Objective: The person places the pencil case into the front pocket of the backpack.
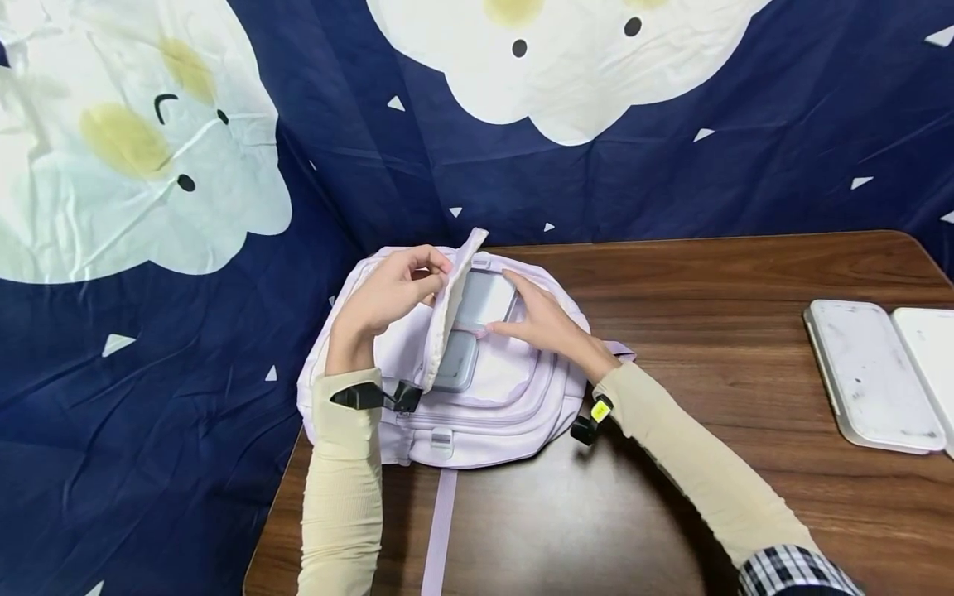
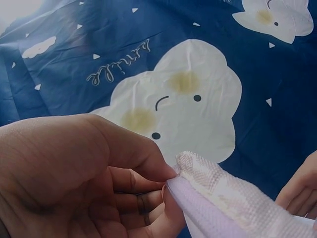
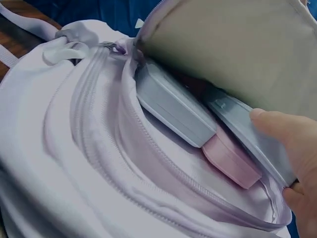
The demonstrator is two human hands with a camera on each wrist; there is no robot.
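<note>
A pale lilac backpack [image 1: 477,447] lies on the table with its front pocket unzipped. My left hand [image 1: 387,294] pinches the edge of the pocket flap [image 1: 450,314] between thumb and fingers and holds it raised. Inside the pocket, my right hand [image 1: 547,319] grips a flat grey case [image 1: 483,300], its thumb on one side and fingers at the far edge. A second grey case [image 1: 456,362] lies nearer, partly behind the flap. Between them, in the right wrist view, sits a pink case [image 3: 232,157].
Two flat white cases stand on the table's right side, one whitish with marks [image 1: 875,372] and another [image 1: 932,348] cut off by the frame. A lilac strap [image 1: 440,530] trails toward the front. Blue cloud-print cloth [image 1: 596,182] hangs behind the table [image 1: 708,348].
</note>
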